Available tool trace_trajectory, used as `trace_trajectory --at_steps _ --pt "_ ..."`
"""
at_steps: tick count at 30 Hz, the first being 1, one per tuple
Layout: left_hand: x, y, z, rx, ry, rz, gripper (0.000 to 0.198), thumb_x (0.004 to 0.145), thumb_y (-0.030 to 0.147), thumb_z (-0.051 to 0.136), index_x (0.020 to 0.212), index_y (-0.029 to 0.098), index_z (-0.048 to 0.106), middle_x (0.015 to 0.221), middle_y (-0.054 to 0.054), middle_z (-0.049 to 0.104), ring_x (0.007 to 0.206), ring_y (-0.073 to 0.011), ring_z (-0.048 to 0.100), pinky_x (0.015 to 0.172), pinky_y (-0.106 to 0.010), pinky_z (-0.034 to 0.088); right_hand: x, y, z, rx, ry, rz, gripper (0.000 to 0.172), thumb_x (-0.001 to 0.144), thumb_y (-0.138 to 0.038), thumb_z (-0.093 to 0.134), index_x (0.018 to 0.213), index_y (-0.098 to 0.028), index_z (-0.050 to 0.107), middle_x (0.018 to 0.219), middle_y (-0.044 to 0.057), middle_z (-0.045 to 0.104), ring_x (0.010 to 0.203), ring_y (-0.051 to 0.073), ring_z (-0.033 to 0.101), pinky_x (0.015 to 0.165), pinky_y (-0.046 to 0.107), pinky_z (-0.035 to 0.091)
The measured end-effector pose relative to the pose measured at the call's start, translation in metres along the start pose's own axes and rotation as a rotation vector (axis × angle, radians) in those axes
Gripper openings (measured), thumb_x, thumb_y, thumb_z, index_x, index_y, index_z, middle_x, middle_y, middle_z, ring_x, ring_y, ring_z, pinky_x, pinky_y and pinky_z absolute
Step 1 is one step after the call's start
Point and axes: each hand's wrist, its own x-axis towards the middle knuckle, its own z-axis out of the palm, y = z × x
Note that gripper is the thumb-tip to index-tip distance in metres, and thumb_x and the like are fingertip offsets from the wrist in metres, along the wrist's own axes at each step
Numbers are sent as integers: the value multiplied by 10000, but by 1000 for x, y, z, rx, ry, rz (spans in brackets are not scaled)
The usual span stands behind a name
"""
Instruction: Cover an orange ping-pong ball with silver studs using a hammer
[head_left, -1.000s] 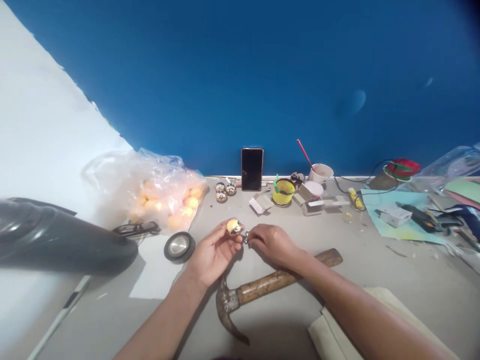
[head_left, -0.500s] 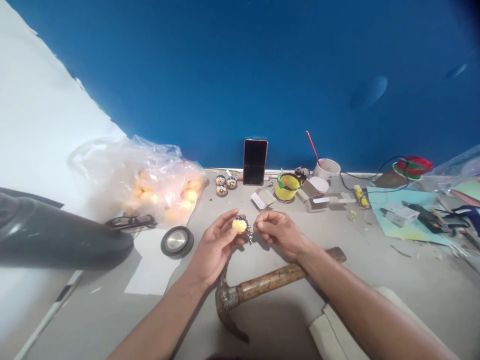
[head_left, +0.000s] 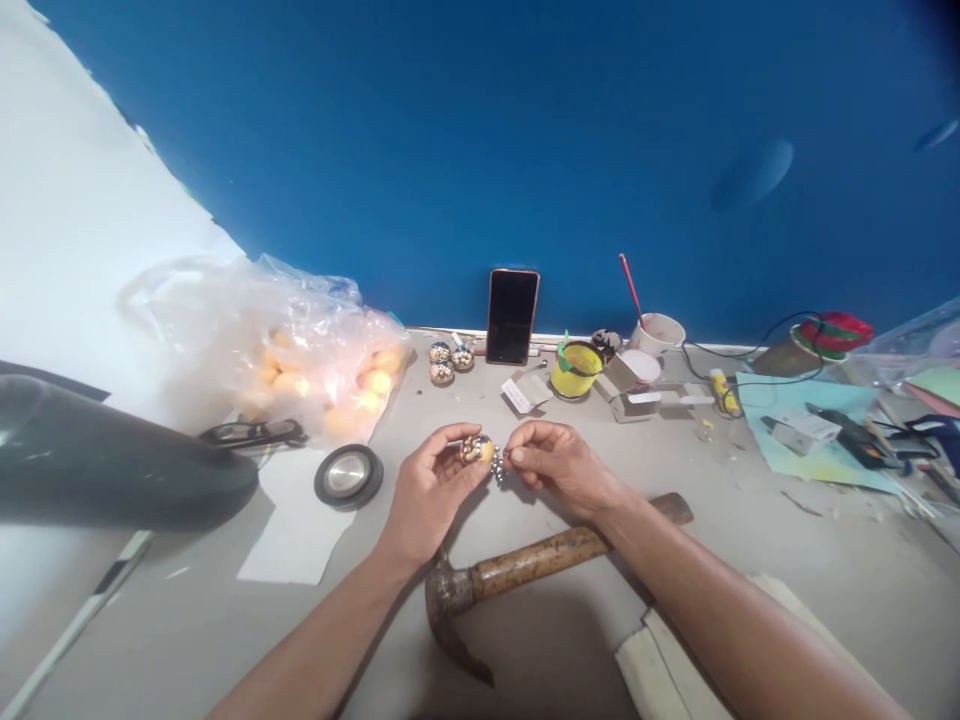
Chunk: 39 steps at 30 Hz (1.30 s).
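Note:
My left hand (head_left: pixel 429 487) is closed around a small yellow ball (head_left: pixel 478 450) partly covered with shiny silver studs. Against its right side hangs a short cluster of silver beads (head_left: pixel 499 466). My right hand (head_left: pixel 556 462) pinches at the cluster's edge, thumb against forefinger; what lies between those fingertips is too small to make out clearly. Below both hands a claw hammer (head_left: pixel 540 560) with a wooden handle lies on the table, its handle end passing under my right forearm. Three studded silver balls (head_left: pixel 442 371) sit together near the wall.
A clear plastic bag (head_left: pixel 300 360) of yellow-orange balls stands at the left, near a dark cylinder (head_left: pixel 120 450) and a round black-rimmed lid (head_left: pixel 348 476). A phone (head_left: pixel 513 316) leans on the blue wall. Right of it are a yellow pot (head_left: pixel 575 371), small boxes and cups.
My left hand has turned the ball, so more silver studs and less bare yellow show. The right hand stays pinched close beside it. The whole view has shifted slightly.

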Motion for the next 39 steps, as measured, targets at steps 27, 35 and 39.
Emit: trace_trajectory --at_steps 27,35,39 --pt "-3 1 3 -132 -58 -68 427 683 198 871 1064 183 679 843 -29 732 775 -186 691 690 -268 541 1 2 -2 3 -12 -14 341 648 -410 926 760 -164 718 642 -10 656 461 61 467 432 190 346" --pt "1 1 -1 -424 -162 -220 458 712 156 865 1143 159 711 894 -55 746 758 -164 719 692 -255 569 0 -1 -2 66 -12 -31 330 659 -375 925 811 -154 732 711 10 690 475 48 452 445 184 341" --pt "4 0 -5 -551 -217 -292 425 746 114 816 1159 136 721 925 -96 760 817 -192 730 716 -262 574 0 -2 -1 66 -17 -39 323 670 -387 917 786 -161 719 635 -16 635 478 60 444 447 187 329"
